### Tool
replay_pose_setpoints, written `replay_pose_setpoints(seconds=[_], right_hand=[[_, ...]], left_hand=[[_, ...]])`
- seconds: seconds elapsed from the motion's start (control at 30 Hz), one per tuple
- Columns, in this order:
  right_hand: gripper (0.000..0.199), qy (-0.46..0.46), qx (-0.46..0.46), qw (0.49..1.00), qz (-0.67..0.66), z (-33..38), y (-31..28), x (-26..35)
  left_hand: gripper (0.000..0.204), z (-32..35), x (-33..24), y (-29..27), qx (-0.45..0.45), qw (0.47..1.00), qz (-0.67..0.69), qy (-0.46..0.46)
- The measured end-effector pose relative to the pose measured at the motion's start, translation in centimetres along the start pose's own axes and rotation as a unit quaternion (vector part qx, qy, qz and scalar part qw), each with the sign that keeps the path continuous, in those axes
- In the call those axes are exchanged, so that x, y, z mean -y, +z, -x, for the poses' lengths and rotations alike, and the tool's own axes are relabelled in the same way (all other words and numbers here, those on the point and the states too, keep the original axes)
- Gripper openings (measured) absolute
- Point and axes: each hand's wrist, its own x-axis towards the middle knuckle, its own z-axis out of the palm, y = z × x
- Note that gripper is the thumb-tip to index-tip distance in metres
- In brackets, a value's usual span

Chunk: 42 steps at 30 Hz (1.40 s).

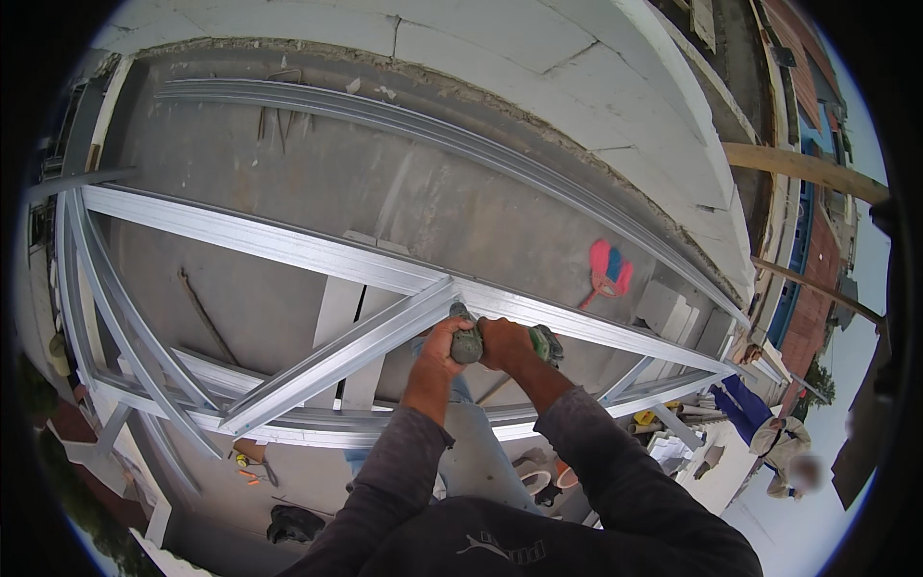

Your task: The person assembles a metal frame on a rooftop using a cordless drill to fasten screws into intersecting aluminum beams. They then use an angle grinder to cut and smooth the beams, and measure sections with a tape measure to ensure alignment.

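Observation:
Both my hands are on a grey-green power drill [466, 344] at the middle of the view. My left hand [441, 347] wraps around the side of its body, and my right hand [505, 344] grips its handle, with the green base sticking out to the right. The drill's front end points at a joint of a galvanized steel frame, where a diagonal channel [336, 351] meets the long upper rail [260, 240]. My hands hide the tip, so whether it touches the metal cannot be told.
A lower steel rail [317, 430] runs near my legs. Long loose channels [404, 123] lie by the block wall [538, 48]. A pink and blue object [608, 269] is on the grey floor. Tools [258, 469] lie lower left; another person [769, 433] stands far right.

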Motion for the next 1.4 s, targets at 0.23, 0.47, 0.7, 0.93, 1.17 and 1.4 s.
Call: replay_pose_setpoints(seconds=[0.23, 0.47, 0.7, 0.93, 1.17, 1.4], right_hand=[[0.039, -0.020, -0.004, 0.998, 0.062, -0.1, -0.2, -1.7], [0.036, -0.100, -0.025, 0.991, 0.081, -0.1, -0.5, -5.4], [0.036, -0.137, -0.157, 0.975, 0.080, 6.2, 1.5, -4.9], [0.041, -0.055, -0.154, 0.964, -0.210, 14.1, 11.3, -6.7], [0.012, 0.244, 0.008, 0.793, -0.558, 19.2, 31.6, -7.9], [0.035, -0.144, 0.045, 0.969, -0.195, 26.3, 40.6, -8.9]], left_hand=[[0.019, -1.2, 1.5, 0.2, 0.011, 1.000, 0.017, -0.008], [0.040, 0.9, 3.0, 2.5, -0.073, 0.994, -0.079, 0.018], [0.087, 19.7, -0.5, -14.7, -0.352, 0.727, -0.573, 0.140], [0.045, 43.9, 2.7, -34.8, -0.410, 0.450, -0.793, 0.005], [0.040, 50.9, 15.2, -40.1, -0.387, 0.839, -0.340, 0.176], [0.042, 52.4, 29.2, -59.0, -0.292, 0.885, -0.187, 0.311]])
